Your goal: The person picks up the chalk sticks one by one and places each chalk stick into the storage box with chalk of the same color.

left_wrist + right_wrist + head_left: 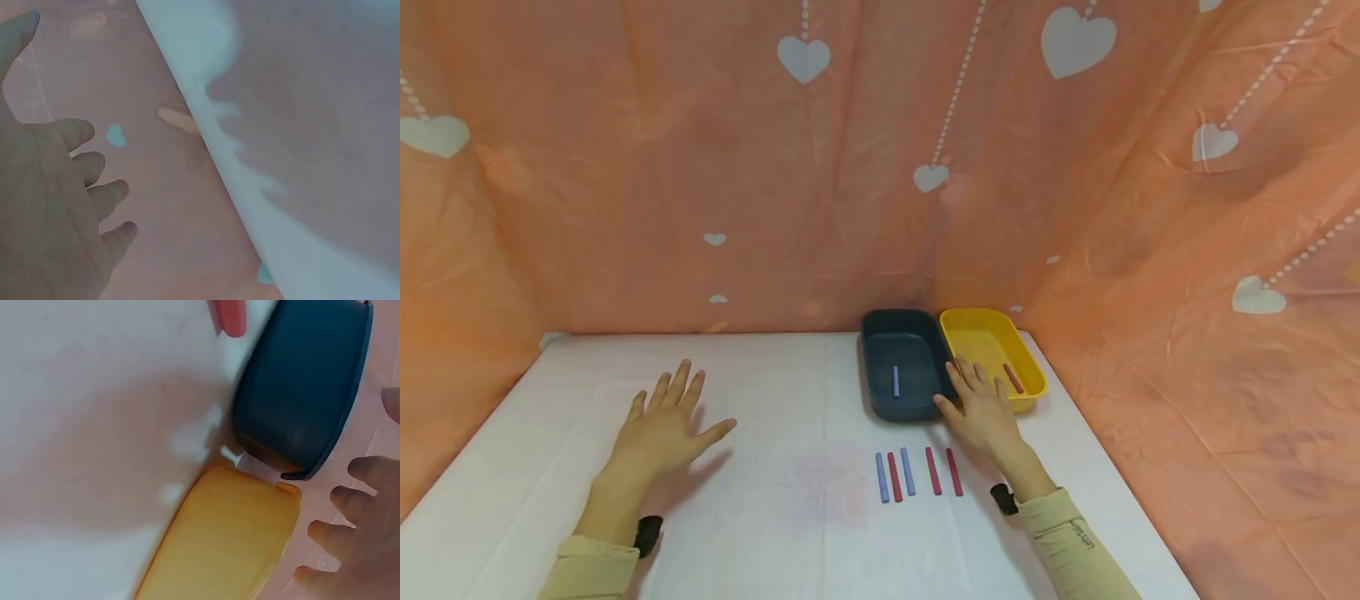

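Fingers spread and holding nothing, my left hand (pixel 658 433) hovers over the left part of the white table. My right hand (pixel 985 417) has its fingers spread too, over the near ends of a dark blue tray (pixel 910 410) and a yellow tray (pixel 973 323); nothing is in its grasp. One blue chalk stick (pixel 896 382) lies in the dark tray, one red chalk stick (pixel 1012 378) in the yellow. In front of them is a row: two blue sticks, the left one (pixel 882 477) at its end, and three red sticks, the rightmost (pixel 954 472) nearest my right wrist.
The trays stand side by side at the table's back right, close to the orange curtain (pixel 880 208) with white hearts. A faint pinkish-purple smudge (pixel 827 483) marks the white tablecloth (pixel 760 533) left of the row. Another curtain side rises along the right edge.
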The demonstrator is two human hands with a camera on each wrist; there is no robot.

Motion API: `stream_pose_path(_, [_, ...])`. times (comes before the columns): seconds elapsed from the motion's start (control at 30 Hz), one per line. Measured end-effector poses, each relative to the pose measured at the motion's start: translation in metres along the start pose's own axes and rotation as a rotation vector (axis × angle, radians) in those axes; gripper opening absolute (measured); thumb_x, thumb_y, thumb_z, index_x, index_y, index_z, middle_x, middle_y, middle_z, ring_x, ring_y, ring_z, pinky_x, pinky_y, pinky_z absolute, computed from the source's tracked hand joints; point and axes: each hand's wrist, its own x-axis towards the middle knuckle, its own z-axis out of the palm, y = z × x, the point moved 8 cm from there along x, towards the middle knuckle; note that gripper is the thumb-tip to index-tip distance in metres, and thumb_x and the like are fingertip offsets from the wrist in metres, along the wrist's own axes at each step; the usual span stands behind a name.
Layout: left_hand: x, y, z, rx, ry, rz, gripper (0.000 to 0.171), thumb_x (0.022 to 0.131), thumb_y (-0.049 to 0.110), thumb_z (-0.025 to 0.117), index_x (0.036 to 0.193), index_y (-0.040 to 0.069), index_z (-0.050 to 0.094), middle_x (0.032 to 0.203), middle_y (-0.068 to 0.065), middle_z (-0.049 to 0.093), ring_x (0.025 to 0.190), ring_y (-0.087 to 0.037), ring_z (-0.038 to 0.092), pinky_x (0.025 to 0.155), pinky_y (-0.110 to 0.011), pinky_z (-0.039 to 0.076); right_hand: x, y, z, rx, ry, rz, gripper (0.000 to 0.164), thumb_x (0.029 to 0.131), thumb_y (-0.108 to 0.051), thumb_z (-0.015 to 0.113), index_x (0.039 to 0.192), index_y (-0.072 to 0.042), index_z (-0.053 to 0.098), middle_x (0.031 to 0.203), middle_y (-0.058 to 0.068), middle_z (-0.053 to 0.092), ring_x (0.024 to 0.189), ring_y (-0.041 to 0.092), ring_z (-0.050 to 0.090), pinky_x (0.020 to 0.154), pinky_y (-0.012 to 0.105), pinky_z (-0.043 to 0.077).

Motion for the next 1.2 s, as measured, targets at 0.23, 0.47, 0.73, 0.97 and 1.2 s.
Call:
stream_pose_path(0.23, [0.008, 0.022, 0.002, -0.024, 0.001, 0.016, 0.1, 0.085, 0.073, 0.041, 0.151, 0.001, 0.017, 0.158, -0.019, 0.003, 0.14, -0.048, 0.01, 0.106, -0.067, 0.005, -0.004, -0.001, -0.003, 0.046, 0.028, -0.019, 0.07, 0.094, -0.057, 0.042, 0.15, -0.018, 0.029, 0.157, 0.006, 0.023, 0.142, 0.034, 0.021, 0.114, 0.057, 0.008])
stream_pose_path(0.47, [0.022, 0.047, 0.013, -0.041, -0.002, 0.048, 0.099, 0.085, 0.074, 0.04, 0.151, 0.003, 0.017, 0.159, -0.016, 0.003, 0.142, -0.044, 0.01, 0.109, -0.064, 0.006, -0.009, -0.003, -0.006, 0.116, 0.06, -0.043, 0.069, 0.094, -0.056, 0.044, 0.15, -0.018, 0.03, 0.156, 0.003, 0.025, 0.141, 0.031, 0.024, 0.115, 0.052, 0.013])
stream_pose_path(0.73, [0.043, 0.079, 0.021, -0.055, 0.004, 0.093, 0.097, 0.086, 0.072, 0.041, 0.151, 0.005, 0.018, 0.159, -0.014, 0.005, 0.143, -0.041, 0.011, 0.11, -0.062, 0.009, -0.018, -0.006, -0.011, 0.209, 0.093, -0.083, 0.068, 0.093, -0.053, 0.051, 0.15, -0.023, 0.031, 0.155, 0.0, 0.028, 0.138, 0.028, 0.031, 0.112, 0.05, 0.026])
stream_pose_path(0.97, [0.063, 0.109, 0.032, -0.061, 0.006, 0.136, 0.094, 0.086, 0.069, 0.045, 0.151, 0.006, 0.02, 0.159, -0.013, 0.009, 0.143, -0.037, 0.013, 0.111, -0.06, 0.011, -0.028, -0.011, -0.017, 0.298, 0.102, -0.133, 0.064, 0.092, -0.047, 0.057, 0.146, -0.019, 0.039, 0.152, -0.003, 0.034, 0.135, 0.024, 0.035, 0.11, 0.047, 0.03])
stream_pose_path(1.2, [0.081, 0.134, 0.048, -0.057, -0.003, 0.173, 0.09, 0.088, 0.068, 0.042, 0.151, 0.007, 0.021, 0.159, -0.011, 0.011, 0.144, -0.035, 0.014, 0.112, -0.058, 0.013, -0.042, -0.009, -0.017, 0.355, 0.041, -0.131, 0.063, 0.089, -0.033, 0.066, 0.145, -0.023, 0.04, 0.149, -0.004, 0.038, 0.136, 0.023, 0.035, 0.108, 0.051, 0.031])
